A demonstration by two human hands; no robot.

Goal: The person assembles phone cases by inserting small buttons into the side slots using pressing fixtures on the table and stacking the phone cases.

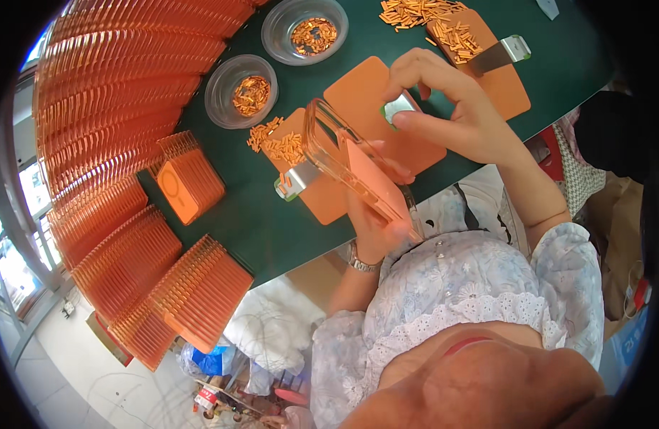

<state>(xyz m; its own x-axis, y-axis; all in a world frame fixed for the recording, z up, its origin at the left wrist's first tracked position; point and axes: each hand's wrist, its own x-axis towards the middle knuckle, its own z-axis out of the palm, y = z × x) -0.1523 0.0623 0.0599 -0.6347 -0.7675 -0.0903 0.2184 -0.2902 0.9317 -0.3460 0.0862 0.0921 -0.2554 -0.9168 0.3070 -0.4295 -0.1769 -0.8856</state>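
Note:
My left hand [369,230], with a metal-banded watch at its wrist, grips a phone case [376,179] with a clear raised rim and an orange back. The case is tilted above the table, and some fingers show behind it. To its right, my right hand [454,107] is raised with thumb and forefinger curved and apart. Between their tips shows a shiny metal strip [401,107] with a green edge, over an orange pad [362,82]; whether the fingers touch it I cannot tell. Small copper-coloured pieces [283,148] lie heaped left of the case, beside another metal strip [299,180].
Rows of orange phone cases [122,129] line the green table's [247,247] left side, with a smaller stack [190,186] nearer. Two clear bowls [219,107] at the back hold copper-coloured pieces. At the far right, more pieces [454,39] and a metal strip [497,57] lie on another pad.

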